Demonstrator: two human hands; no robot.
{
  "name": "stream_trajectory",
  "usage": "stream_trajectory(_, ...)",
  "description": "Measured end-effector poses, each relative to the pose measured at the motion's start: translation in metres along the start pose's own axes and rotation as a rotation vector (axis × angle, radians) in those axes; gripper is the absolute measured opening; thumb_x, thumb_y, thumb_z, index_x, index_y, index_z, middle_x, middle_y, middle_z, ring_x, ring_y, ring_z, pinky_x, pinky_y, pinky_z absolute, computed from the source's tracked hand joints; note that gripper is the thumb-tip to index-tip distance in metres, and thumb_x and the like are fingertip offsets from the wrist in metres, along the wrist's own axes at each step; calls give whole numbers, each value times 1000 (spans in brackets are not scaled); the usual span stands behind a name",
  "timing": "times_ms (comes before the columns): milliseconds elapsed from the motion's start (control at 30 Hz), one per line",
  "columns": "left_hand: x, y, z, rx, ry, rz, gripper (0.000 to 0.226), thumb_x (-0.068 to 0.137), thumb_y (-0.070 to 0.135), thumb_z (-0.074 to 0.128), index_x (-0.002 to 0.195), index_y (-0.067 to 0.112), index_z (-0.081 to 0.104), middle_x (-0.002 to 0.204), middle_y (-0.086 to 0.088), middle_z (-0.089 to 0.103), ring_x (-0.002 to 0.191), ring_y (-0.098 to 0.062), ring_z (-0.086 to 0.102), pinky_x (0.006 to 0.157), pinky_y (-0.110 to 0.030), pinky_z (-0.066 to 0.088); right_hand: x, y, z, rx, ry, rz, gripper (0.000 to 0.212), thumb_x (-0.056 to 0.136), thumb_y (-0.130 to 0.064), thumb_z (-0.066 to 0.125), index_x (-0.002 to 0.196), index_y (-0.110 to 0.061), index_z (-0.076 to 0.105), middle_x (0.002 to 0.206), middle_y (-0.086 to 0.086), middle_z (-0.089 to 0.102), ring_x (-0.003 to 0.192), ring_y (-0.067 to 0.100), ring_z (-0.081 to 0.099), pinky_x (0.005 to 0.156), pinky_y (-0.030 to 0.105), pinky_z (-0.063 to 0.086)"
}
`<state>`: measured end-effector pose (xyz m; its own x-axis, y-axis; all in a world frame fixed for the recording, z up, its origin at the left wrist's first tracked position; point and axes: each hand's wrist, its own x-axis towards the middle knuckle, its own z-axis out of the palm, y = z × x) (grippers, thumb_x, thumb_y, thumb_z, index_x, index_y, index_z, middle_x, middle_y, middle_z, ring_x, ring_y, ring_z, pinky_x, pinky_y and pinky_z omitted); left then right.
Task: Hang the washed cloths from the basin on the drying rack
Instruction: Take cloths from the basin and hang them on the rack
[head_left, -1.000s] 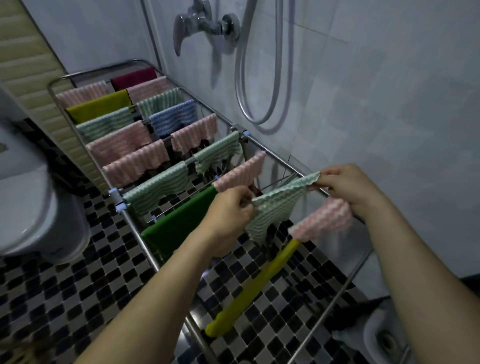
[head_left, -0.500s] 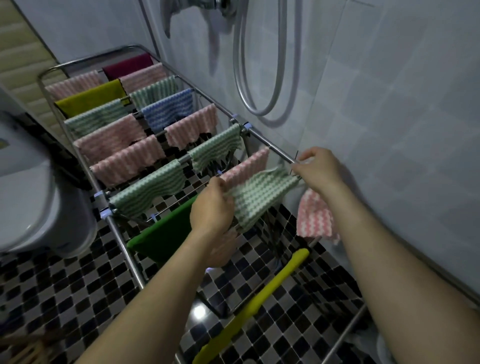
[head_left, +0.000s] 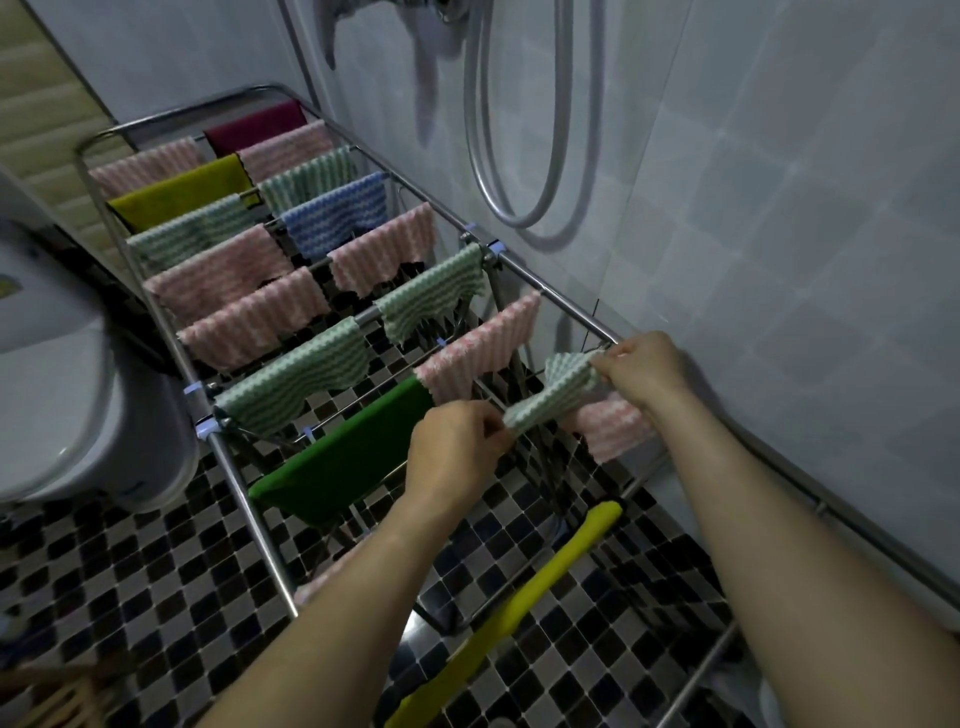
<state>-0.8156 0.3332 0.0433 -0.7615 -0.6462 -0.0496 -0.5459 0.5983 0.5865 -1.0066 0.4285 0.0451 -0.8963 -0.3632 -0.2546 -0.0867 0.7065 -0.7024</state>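
1. At three o'clock of the head view, against the tiled wall, the right hand (head_left: 641, 371) pinches one corner of a striped green cloth (head_left: 556, 392) between thumb and fingers, right beside the far side rail of the drying rack (head_left: 561, 300).
2. Toward the centre, at about six o'clock from that cloth, the left hand (head_left: 457, 447) pinches the opposite corner, fingers curled tight. The cloth sags between both hands, bunched, over the open gap of the rack.
3. A pink cloth (head_left: 610, 426) hangs just under the right wrist; whether the lower fingers hold it or it rests on a bar, cannot tell.
4. From nine to twelve o'clock the rack's bars are loaded with cloths in pink, green stripe, blue stripe, yellow and maroon. Nearest to the hands are a hung pink cloth (head_left: 483, 348) and a plain green cloth (head_left: 343, 462).
5. A yellow cloth (head_left: 550, 577) lies along a bar at six o'clock. The basin is not in view.
6. Step in hand, as I judge it: spreading and draping the striped cloth. The rack looks mostly filled.
7. Next move calls for pulling the corners apart to flatten the cloth, lowering its middle over a free bar beside the hung pink cloth, then letting go with both hands.
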Motion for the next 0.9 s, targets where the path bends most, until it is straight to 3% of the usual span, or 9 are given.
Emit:
stream_trajectory(67, 1, 1, 4, -1, 21, 25, 11, 88, 24, 68, 96, 18, 73, 91, 3, 70, 77, -11, 63, 73, -31, 56, -8, -7, -7, -97, 40, -8, 24, 87, -25, 67, 92, -2, 72, 85, 16, 70, 63, 24, 59, 55, 23, 40)
stream_trajectory(233, 5, 1, 12, 34, 48, 87, 11, 89, 23, 66, 97, 18, 72, 92, 2, 67, 78, -13, 60, 72, -32, 54, -14, -12, -13, -214, 78, -10, 31, 92, -30, 59, 113, -9, 70, 112, 15, 70, 97, 31, 64, 66, 23, 35)
stream_trajectory(333, 6, 2, 12, 43, 25, 65, 13, 88, 28, 67, 98, 19, 71, 90, 2, 66, 75, -14, 59, 69, -35, 55, -17, -10, -16, -207, 69, -32, 29, 92, -31, 60, 108, -9, 71, 107, 13, 71, 86, 29, 61, 65, 22, 34)
stream_trajectory(400, 3, 4, 9, 80, 38, 83, 17, 87, 31, 68, 101, 22, 70, 93, 3, 65, 80, -15, 57, 72, -34, 52, -20, -8, -23, -141, 108, -60, 23, 89, -28, 61, 95, -9, 72, 92, 14, 70, 79, 27, 61, 65, 23, 35)
stream_trajectory(500, -10, 12, -4, -41, 77, 100, 20, 89, 24, 66, 109, 22, 69, 102, 5, 66, 89, -10, 58, 79, -30, 53, -29, -6, -39, 345, 91, -45, 13, 85, -13, 61, 78, -6, 69, 66, 10, 63, 50, 9, 54, 53, 20, 41)
stream_trajectory(633, -41, 39, -31, -584, -119, 79, 13, 91, 21, 65, 101, 22, 72, 93, 10, 72, 85, -2, 66, 81, -27, 57, -78, -17, -58, 1102, -184, 97, 7, 88, -7, 61, 82, -9, 65, 66, 4, 54, 41, 6, 48, 44, 17, 42)
stream_trajectory(733, -65, 56, -41, -669, -170, 164, 25, 80, 30, 74, 104, 24, 69, 97, 11, 69, 90, -4, 63, 80, -27, 56, -114, -24, -56, 1342, -350, 154, 3, 81, -9, 64, 84, -10, 63, 67, 2, 54, 43, 7, 53, 46, 19, 48)
stream_trajectory(833, -90, 60, -46, -657, -89, 216, 41, 70, 43, 78, 104, 23, 64, 98, 8, 65, 91, -11, 62, 78, -36, 56, -148, -31, -53, 1466, -360, 172, 5, 76, -11, 63, 82, -11, 63, 69, 1, 56, 54, 9, 59, 56, 21, 54)
stream_trajectory(900, -108, 57, -51, -652, -30, 257, 40, 71, 39, 82, 102, 24, 60, 98, 7, 62, 89, -16, 61, 75, -40, 55, -173, -37, -51, 1537, -350, 169, 4, 79, -9, 61, 81, -10, 64, 72, 2, 57, 60, 9, 59, 61, 21, 55)
